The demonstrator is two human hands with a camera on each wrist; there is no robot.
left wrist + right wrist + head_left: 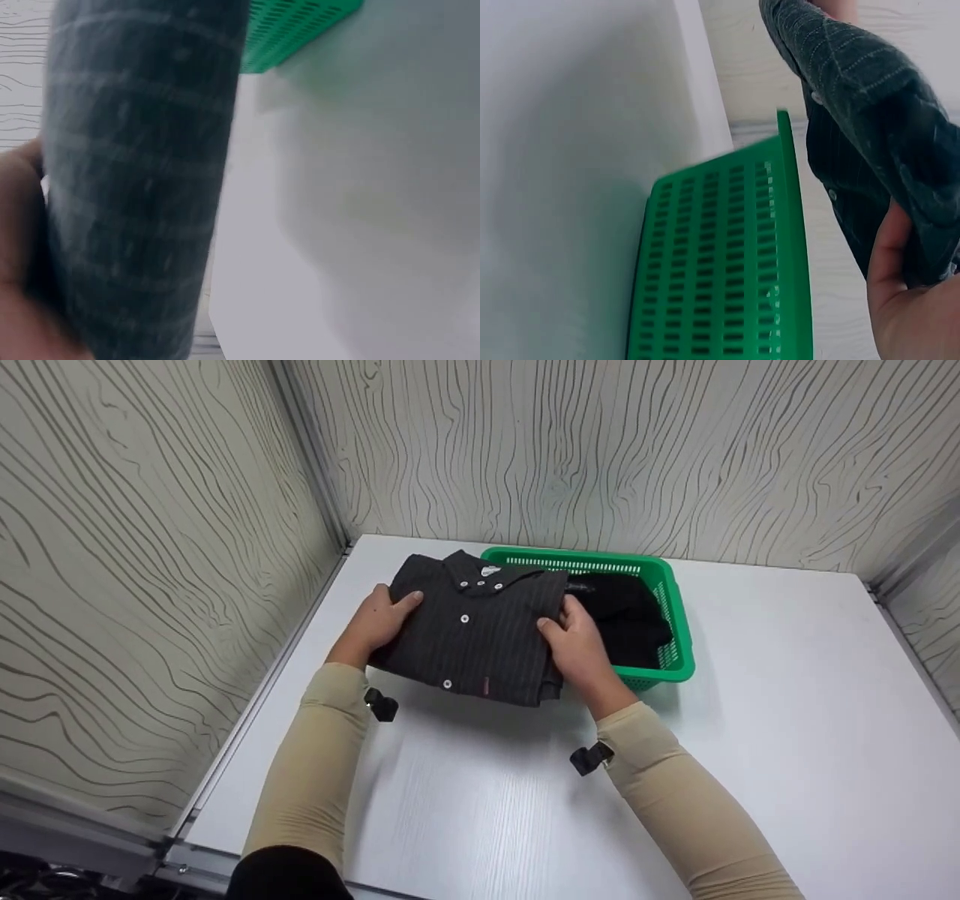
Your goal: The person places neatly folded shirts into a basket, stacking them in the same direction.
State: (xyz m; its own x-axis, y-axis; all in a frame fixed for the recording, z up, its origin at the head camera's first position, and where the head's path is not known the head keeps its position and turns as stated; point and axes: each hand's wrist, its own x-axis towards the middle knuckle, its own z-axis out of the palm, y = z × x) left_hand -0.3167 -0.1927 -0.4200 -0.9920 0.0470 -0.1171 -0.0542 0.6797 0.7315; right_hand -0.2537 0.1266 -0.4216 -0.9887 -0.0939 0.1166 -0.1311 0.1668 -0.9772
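Note:
A folded dark pinstriped shirt with white buttons and a collar is held up above the table, partly over the green basket. My left hand grips its left side, thumb on top and the other fingers hidden beneath. On the opposite side my right hand pinches the edge, with the thumb on the front. The left wrist view shows the shirt's folded lower edge close up. In the right wrist view the shirt hangs above the level of the basket's rim.
Black cloth lies inside the basket, which stands at the back of the white table. Wood-patterned panels rise behind the table and along its left side.

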